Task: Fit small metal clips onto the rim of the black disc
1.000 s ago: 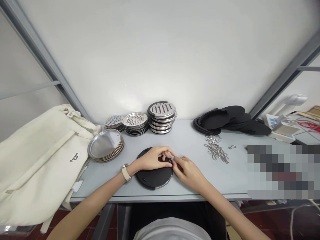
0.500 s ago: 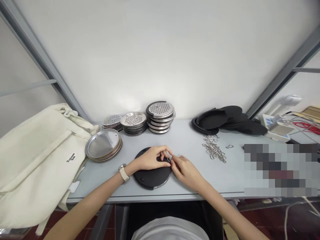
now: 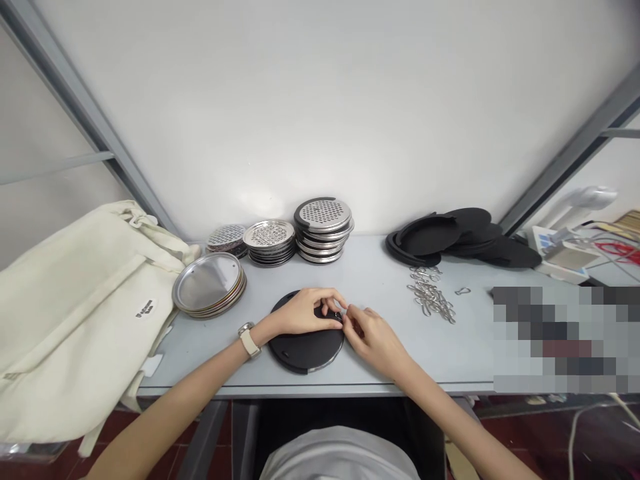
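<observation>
A round black disc (image 3: 305, 350) with small slots and a metal edge lies flat in front of me. Across its upper part rests my left hand (image 3: 313, 310), a watch on its wrist, thumb and forefinger closing at the right rim. My right hand (image 3: 370, 340) meets it there, its thumb and fingertips pinched together. A small metal clip (image 3: 338, 315) shows a glint between the two hands; the fingers cover most of it. Several similar wire clips (image 3: 433, 300) lie in a loose heap to the right, and a single clip (image 3: 463, 291) sits apart.
Behind stand stacks of perforated metal discs (image 3: 270, 235) and a taller stack (image 3: 325, 215). Plain metal discs (image 3: 207, 280) are piled at left, beside a cream bag (image 3: 95, 320). Black covers (image 3: 430, 239) lie at the back right. A pixelated patch hides the table's right side.
Both hands stay at the disc's right rim, with the right fingers shifting slightly. The whole view has moved a little with my head.
</observation>
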A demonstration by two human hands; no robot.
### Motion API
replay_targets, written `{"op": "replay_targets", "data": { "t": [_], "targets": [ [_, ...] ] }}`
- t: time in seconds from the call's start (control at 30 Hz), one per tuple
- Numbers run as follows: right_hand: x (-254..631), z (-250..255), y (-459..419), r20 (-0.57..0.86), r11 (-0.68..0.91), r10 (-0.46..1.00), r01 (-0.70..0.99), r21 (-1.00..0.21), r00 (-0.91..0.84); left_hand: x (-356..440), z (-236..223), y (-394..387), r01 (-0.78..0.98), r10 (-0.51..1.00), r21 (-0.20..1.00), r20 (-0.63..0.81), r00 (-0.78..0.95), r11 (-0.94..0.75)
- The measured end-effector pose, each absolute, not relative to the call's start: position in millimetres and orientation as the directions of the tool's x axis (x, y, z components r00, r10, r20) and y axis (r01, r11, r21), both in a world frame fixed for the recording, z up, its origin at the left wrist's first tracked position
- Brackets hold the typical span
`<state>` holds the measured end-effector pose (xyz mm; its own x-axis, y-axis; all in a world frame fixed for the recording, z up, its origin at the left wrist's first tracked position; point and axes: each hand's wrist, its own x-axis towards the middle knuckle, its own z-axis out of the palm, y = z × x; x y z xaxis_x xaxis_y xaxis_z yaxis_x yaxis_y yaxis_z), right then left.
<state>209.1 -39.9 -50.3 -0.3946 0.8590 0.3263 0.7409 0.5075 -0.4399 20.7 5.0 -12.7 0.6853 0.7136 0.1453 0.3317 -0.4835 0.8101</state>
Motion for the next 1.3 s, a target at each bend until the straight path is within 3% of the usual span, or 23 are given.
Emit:
{"op": "replay_targets", "data": {
  "t": [0.6,1.3],
  "targets": [
    [210.3,-49.6,-37.7,0.340,0.536,0.843,0.700,-0.472,-0.416,21.9,-8.3,2.2,0.390,0.757,0.773,0.173,0.630,-0.501],
    [207.7,-42.8,-42.9,0.353,0.552,0.830,0.730,-0.404,-0.432,22.3,-11.6,3.3,0.417,0.761,0.731,0.214,0.612,-0.541]
  ]
}}
